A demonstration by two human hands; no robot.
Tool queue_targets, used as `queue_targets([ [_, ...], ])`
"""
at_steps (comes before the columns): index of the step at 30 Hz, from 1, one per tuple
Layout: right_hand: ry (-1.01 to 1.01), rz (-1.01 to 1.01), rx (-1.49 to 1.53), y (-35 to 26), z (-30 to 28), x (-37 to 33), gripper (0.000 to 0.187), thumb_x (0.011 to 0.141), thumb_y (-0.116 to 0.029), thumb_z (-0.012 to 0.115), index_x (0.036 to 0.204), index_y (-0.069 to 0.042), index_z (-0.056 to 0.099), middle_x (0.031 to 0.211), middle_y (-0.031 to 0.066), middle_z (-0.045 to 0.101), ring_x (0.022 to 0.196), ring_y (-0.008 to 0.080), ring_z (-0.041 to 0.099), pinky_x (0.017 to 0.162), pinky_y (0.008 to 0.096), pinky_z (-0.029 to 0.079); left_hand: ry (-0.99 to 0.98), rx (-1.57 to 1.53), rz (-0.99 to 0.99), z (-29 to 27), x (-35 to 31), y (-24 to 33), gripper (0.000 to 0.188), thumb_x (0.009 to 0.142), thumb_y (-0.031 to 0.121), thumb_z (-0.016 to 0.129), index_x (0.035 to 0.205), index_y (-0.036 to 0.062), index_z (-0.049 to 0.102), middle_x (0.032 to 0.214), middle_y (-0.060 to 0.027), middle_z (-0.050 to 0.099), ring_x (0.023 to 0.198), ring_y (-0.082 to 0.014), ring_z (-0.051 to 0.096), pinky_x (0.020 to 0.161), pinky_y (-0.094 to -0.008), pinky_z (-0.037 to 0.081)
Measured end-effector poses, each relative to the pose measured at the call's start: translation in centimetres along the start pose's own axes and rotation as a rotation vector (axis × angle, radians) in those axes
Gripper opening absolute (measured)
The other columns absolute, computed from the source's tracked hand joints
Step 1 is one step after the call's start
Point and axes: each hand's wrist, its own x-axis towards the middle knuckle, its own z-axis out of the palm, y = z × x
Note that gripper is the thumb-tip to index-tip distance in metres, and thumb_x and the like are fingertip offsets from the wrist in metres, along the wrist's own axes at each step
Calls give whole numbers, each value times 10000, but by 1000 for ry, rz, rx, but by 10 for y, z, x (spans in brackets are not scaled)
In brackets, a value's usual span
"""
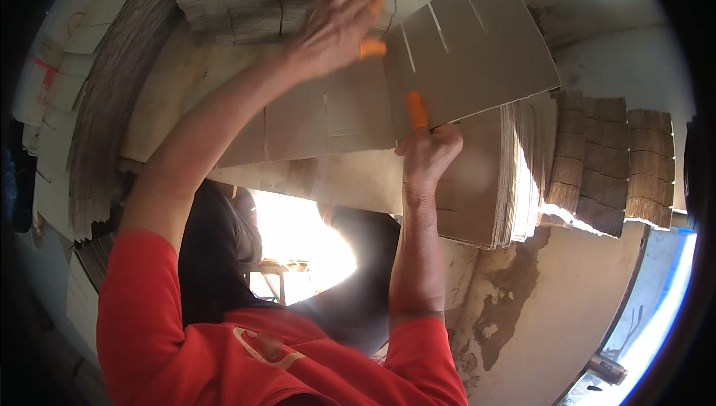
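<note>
A slotted grey-brown cardboard sheet (477, 55) stands tilted up at the right of the work surface. Its near edge is pinched by my right hand (432, 151), whose thumb wears an orange finger cover and lies on the sheet's face. Left of it, a flatter slotted cardboard panel (298, 126) lies on the board; whether the two are one folded piece I cannot tell. Over that panel's far side hovers my left hand (335, 29), slightly blurred, thumb and fingers apart, with orange covers on the thumb and a fingertip. It appears to hold nothing.
Slotted cardboard stacks stand at the far side (246, 14) and along the left (119, 70). Beneath the raised sheet is another stack (477, 189). Bundled cardboard strips (600, 160) stand farther right. A metal cylinder (608, 369) is at lower right.
</note>
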Motion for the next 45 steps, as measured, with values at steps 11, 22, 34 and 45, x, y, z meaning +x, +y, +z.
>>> queue_targets([
  [11,-1,39,143,0,3,-2,224,874,-44,645,658,16,639,441,-6,466,347,61,402,338,251,279,-185,214,199,49,14,-49,90,704,44,597,783,18,562,916,-84,557,874,-215,531,732,-330,490],
  [22,-51,14,145,8,2,0,198,844,102,506,932,80,683,532,37,562,359,72,437,336,238,306,17,76,408,19,-17,-19,153,682,42,630,815,-34,635,1042,-87,548,880,-198,516,645,-306,507],
  [34,-60,-83,73,-8,-4,-2,112,808,81,540,888,66,618,652,66,594,489,97,554,438,229,446,-25,246,559,-24,-42,27,226,605,78,639,783,-60,647,1011,-173,596,837,-221,521,578,-272,465],
  [45,22,-22,19,-4,-8,-5,91,890,-51,627,836,23,627,540,19,547,402,55,464,359,223,311,66,-276,20,-43,-21,51,410,774,256,707,1027,-49,602,1031,-114,621,834,-267,547,645,-369,479],
])
